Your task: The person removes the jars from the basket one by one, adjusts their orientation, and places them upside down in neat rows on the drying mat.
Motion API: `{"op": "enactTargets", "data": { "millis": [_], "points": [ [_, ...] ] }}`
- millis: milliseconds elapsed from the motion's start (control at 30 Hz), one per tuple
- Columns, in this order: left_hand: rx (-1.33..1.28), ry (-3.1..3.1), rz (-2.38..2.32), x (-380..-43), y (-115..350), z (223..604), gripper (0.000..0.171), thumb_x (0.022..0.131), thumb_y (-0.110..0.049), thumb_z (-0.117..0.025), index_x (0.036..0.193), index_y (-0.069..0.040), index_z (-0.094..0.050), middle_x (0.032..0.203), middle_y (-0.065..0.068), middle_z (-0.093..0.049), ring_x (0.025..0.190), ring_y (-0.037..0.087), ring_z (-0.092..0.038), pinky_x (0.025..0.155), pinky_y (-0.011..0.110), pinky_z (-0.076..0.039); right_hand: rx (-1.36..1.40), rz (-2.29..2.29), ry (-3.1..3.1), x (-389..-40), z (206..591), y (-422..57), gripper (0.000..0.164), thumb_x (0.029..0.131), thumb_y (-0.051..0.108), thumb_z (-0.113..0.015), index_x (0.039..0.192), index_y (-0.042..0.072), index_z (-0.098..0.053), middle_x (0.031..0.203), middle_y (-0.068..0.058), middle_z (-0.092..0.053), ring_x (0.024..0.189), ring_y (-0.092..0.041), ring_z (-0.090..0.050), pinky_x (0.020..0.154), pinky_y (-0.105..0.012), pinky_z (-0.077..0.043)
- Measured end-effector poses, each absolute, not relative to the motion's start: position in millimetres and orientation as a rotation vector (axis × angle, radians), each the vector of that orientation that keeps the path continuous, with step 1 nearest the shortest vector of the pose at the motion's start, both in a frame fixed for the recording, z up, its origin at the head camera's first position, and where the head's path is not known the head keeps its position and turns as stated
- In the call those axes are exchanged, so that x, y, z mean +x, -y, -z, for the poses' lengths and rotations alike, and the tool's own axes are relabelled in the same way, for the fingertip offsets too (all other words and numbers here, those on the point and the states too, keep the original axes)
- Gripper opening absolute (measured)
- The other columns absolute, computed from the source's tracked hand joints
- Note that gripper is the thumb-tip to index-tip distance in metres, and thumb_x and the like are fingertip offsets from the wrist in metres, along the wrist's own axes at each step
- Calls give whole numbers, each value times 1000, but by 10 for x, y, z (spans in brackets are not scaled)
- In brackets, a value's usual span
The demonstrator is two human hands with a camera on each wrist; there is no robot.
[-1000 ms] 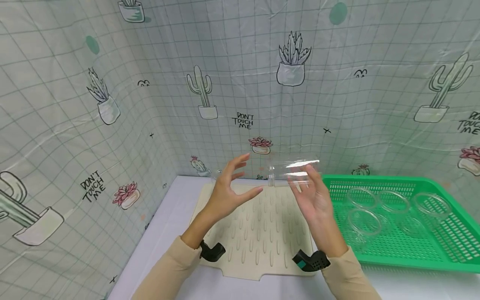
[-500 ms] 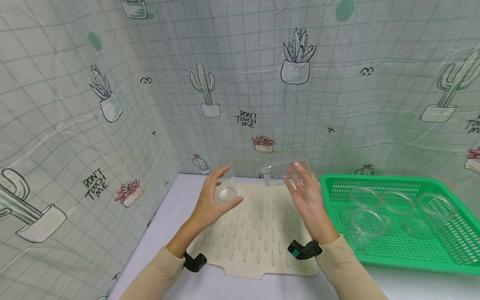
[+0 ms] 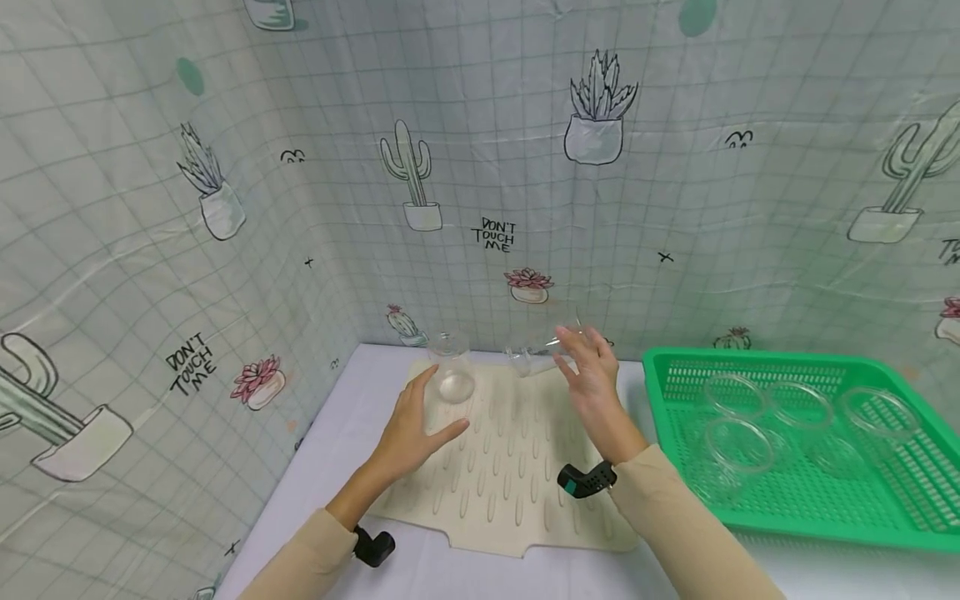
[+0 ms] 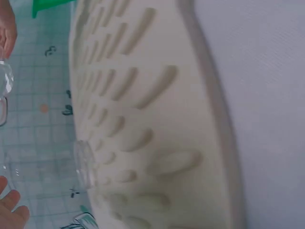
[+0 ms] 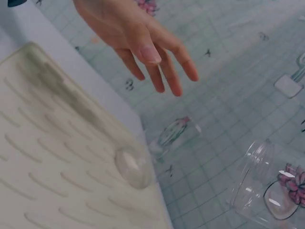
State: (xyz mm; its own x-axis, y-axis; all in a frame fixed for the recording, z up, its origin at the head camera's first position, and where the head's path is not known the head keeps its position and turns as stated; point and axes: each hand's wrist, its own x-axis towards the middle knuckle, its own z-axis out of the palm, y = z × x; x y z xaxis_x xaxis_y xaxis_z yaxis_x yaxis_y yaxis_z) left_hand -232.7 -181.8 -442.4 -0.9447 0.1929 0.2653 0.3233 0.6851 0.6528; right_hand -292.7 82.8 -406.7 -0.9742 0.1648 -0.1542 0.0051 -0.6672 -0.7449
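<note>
A clear plastic jar [image 3: 453,385] stands on the back left of the beige ridged mat [image 3: 517,467]. Just in front of it, my left hand [image 3: 405,429] has its thumb and fingers spread and holds nothing. My right hand [image 3: 594,379] grips a second clear jar [image 3: 534,354] in the air over the mat's back edge. This jar lies sideways, its threaded neck toward the left and tipped down. In the right wrist view the neck of the held jar [image 5: 255,167] shows at lower right, while the left hand [image 5: 147,47] reaches in from above.
To the right is a green plastic basket [image 3: 795,357] with several clear jars inside. The mat lies on a white-covered table [image 3: 330,467]. A printed curtain [image 3: 465,167] hangs close behind and at the left side.
My left hand has drawn left and toward me, revealing the standing jar. My right hand has moved left with its jar, whose neck has tipped lower.
</note>
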Motion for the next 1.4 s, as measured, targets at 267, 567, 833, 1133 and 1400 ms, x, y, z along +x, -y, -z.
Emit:
{"op": "enactTargets", "data": {
  "millis": [267,567,833,1133,1400],
  "points": [
    [-372,2829,964,-2294,1942,4643,94,74,-61,-64,146,-16,-22,150,7,-21,137,27,-16,103,56,-25,-323,-2636,1462,-3063,4199,-731,79,77,10,-75,141,7,-28,143,-11,-32,122,-21,-42,98,-39,-38],
    [-385,3018,787,-2230,1997,4891,100,71,-70,-58,147,-15,-23,152,13,-11,138,35,-8,105,58,-17,-307,-2480,1724,-3161,4408,-620,75,70,13,-81,132,11,-38,132,-9,-47,103,-18,-51,92,-33,-42],
    [-388,3116,718,-2159,2040,4976,99,73,-73,-52,147,-16,-21,153,11,-5,139,32,-3,106,57,-15,-187,-2316,1912,-3214,4517,-522,72,66,15,-84,127,11,-46,125,-8,-50,111,-29,-46,78,-27,-46],
    [-393,3167,721,-2139,2062,5027,99,74,-70,-54,147,-12,-21,152,17,-5,138,37,-3,104,59,-16,-56,-2128,2112,-3294,4615,-409,74,61,17,-87,125,11,-49,124,-7,-50,101,-28,-44,76,-33,-44],
    [-394,3204,736,-2149,2057,5079,99,75,-72,-51,148,-12,-19,152,16,-2,138,36,2,105,59,-14,-18,-2007,2275,-3328,4688,-319,81,63,22,-86,131,14,-42,130,-4,-43,119,-25,-38,94,-42,-40]
  ]
}}
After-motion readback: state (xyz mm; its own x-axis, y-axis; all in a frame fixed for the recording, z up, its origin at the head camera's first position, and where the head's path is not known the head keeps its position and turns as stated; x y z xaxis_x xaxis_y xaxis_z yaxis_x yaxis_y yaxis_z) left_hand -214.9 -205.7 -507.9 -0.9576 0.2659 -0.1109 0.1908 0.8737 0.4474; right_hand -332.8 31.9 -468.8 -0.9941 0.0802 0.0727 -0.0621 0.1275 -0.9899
